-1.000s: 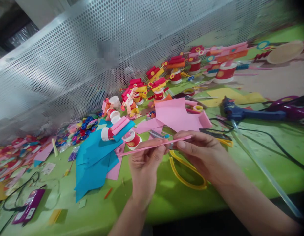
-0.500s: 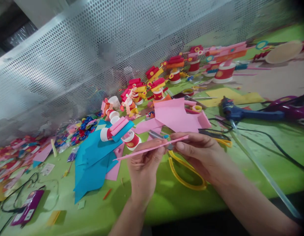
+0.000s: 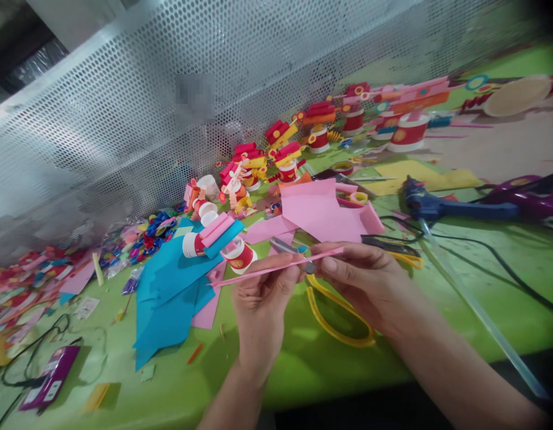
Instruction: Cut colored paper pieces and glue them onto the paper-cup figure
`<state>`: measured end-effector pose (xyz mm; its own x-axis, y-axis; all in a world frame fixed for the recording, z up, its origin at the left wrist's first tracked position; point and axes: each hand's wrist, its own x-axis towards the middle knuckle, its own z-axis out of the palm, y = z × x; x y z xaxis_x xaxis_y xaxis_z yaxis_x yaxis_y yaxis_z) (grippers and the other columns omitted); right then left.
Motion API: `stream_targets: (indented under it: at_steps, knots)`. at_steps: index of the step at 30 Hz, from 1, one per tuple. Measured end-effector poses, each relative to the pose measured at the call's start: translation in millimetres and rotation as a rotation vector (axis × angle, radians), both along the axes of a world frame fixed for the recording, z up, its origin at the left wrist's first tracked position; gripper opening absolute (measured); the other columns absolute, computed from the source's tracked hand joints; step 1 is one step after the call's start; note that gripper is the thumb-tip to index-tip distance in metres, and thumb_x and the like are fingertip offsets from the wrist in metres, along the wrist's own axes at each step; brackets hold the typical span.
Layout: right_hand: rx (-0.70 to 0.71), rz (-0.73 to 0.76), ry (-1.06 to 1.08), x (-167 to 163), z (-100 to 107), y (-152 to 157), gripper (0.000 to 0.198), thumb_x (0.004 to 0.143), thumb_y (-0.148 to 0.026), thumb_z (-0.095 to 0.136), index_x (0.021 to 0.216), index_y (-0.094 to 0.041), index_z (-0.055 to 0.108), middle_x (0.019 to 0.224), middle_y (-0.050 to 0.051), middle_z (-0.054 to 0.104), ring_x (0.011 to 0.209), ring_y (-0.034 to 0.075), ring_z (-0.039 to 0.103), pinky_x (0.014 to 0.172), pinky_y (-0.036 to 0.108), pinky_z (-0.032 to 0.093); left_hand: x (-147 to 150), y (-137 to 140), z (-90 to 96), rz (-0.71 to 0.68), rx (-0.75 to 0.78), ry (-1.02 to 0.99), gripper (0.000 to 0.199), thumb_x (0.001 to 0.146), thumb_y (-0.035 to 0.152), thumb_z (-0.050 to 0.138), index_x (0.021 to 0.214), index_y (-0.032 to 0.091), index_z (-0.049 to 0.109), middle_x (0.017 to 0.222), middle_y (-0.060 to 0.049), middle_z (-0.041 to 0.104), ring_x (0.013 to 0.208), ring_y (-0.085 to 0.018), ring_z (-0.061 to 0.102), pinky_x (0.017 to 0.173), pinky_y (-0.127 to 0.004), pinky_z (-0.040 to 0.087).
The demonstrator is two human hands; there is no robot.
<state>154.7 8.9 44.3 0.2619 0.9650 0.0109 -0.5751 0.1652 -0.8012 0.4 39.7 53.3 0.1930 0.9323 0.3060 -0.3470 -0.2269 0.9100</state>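
Note:
Between both hands a thin pink strip [image 3: 258,272], apparently paper or foam sheet, is held nearly edge-on above the table. My left hand [image 3: 263,304] pinches it near its middle, thumb in front and fingers behind. At its right end, my right hand [image 3: 361,275] is closed on it between thumb and fingertips. Beneath the hands lie yellow-handled scissors [image 3: 341,325], their blades partly hidden. A red-and-white paper cup [image 3: 239,255] stands just beyond my left hand. Pink sheets [image 3: 316,209] lie behind the hands, and blue sheets [image 3: 164,304] to the left.
A blue glue gun [image 3: 438,206] with a long clear glue stick [image 3: 478,304] and black cord lies at right. Several cup figures [image 3: 319,138] line the back, before a perforated metal panel [image 3: 169,107]. A purple box [image 3: 50,379] sits front left on the green table [image 3: 240,394].
The left end of the pink strip has risen slightly and its tilt has lessened a little. Both hands stay in nearly the same place.

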Motion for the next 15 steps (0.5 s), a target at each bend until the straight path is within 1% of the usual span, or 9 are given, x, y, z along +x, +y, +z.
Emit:
stream_targets:
  at_steps: [3,6,12,15]
  knots:
    - [-0.006,-0.003,-0.012,0.9,-0.8,0.2,0.026,0.06,-0.043,0.106,0.079,-0.037,0.09,0.08,-0.001,0.086,0.07,0.017,0.077,0.07,0.029,0.066,-0.2,-1.0,1.2,0.01,-0.027,0.014,0.01,0.088,0.026,0.088,0.098,0.025,0.086,0.098,-0.004,0.087,0.091,-0.021,0.084,0.08,-0.03,0.07]
    - [-0.006,-0.001,-0.024,1.8,-2.1,0.2,0.025,0.062,-0.044,0.105,0.079,-0.036,0.09,0.079,0.0,0.085,0.067,0.016,0.074,0.066,0.028,0.065,-0.1,-1.5,0.5,0.002,-0.039,0.006,0.011,0.088,0.026,0.089,0.098,0.025,0.085,0.098,-0.004,0.087,0.091,-0.021,0.084,0.079,-0.03,0.07]
    - [-0.039,0.004,0.028,3.1,-6.3,0.8,0.027,0.06,-0.04,0.106,0.08,-0.031,0.09,0.073,-0.001,0.082,0.063,0.011,0.07,0.062,0.021,0.062,0.3,0.5,-3.2,-0.045,-0.081,-0.026,0.012,0.086,0.026,0.09,0.097,0.025,0.085,0.101,-0.004,0.087,0.091,-0.021,0.084,0.081,-0.029,0.069]
    - [-0.065,0.05,0.054,4.3,-8.0,1.2,0.028,0.062,-0.039,0.106,0.084,-0.03,0.091,0.073,-0.002,0.081,0.059,0.01,0.069,0.058,0.019,0.061,0.7,2.4,-2.9,-0.016,-0.096,-0.032,0.013,0.083,0.027,0.092,0.095,0.024,0.086,0.096,-0.005,0.087,0.086,-0.021,0.084,0.078,-0.029,0.069]
